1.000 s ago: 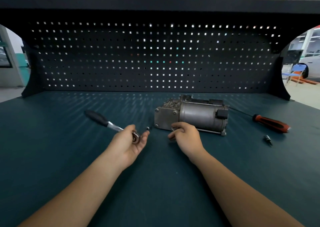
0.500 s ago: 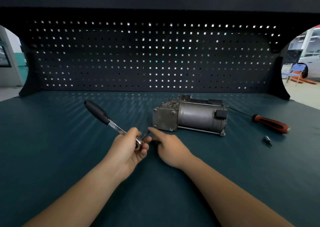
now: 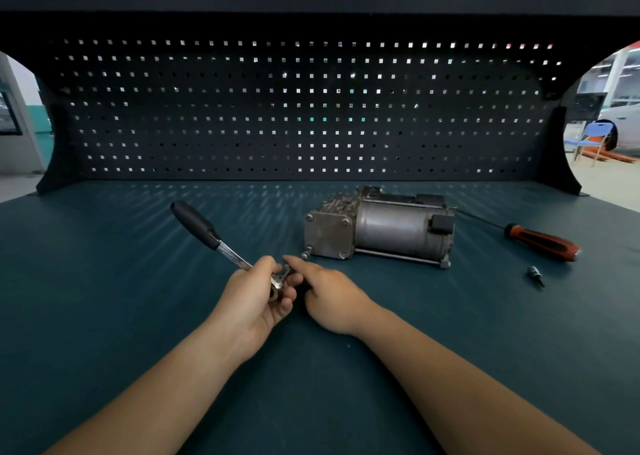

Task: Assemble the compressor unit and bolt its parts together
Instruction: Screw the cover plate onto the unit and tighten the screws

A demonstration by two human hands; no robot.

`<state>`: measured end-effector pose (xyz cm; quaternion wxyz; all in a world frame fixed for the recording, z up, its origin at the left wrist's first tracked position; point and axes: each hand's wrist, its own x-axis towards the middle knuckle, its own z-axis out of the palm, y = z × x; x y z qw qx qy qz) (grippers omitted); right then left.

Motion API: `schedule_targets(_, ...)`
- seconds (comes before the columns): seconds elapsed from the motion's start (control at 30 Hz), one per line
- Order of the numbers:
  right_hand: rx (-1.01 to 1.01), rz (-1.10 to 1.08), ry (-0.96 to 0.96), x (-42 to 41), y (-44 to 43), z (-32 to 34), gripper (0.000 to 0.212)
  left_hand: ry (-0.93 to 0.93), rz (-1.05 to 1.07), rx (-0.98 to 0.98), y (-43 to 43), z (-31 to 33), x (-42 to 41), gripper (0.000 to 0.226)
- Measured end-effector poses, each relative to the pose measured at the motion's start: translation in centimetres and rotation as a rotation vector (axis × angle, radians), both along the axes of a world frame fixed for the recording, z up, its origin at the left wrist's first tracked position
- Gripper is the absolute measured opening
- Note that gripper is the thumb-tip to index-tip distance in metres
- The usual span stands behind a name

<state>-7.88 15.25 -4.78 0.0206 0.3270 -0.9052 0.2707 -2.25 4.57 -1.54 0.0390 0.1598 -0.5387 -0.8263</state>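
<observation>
Though the compressor [image 3: 398,227] lies assembled on its side at the middle of the mat [image 3: 104,281], the bolting looks unfinished. Three bolts sit flush in its end plate [image 3: 327,234], while a fourth bolt [image 3: 306,254] stands proud at the lower near corner; whether it is threaded in or only lies against the plate cannot be told. By my reckoning that one remains to be driven home.

The hands are together just before that corner. The left hand [image 3: 252,298] grips the ratchet [image 3: 207,234] at its head, handle slanting up and away. The right hand [image 3: 332,298] has its forefinger at the head; whether it pinches anything there is hidden. A screwdriver [image 3: 540,241] and a loose bit [image 3: 535,274] lie well to the right.

A second ago the right hand rested at the compressor's near side, apart from the left; it has since come across to the ratchet head, and the handle has lifted. The compressor has not moved.
</observation>
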Motion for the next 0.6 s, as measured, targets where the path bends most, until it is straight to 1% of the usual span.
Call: schedule_targets(0.6,0.034,0.018,-0.019,-0.25,-0.34,-0.15,0.062,-0.007,0.031,0.015,-0.19,-0.45,-0.16,0.021)
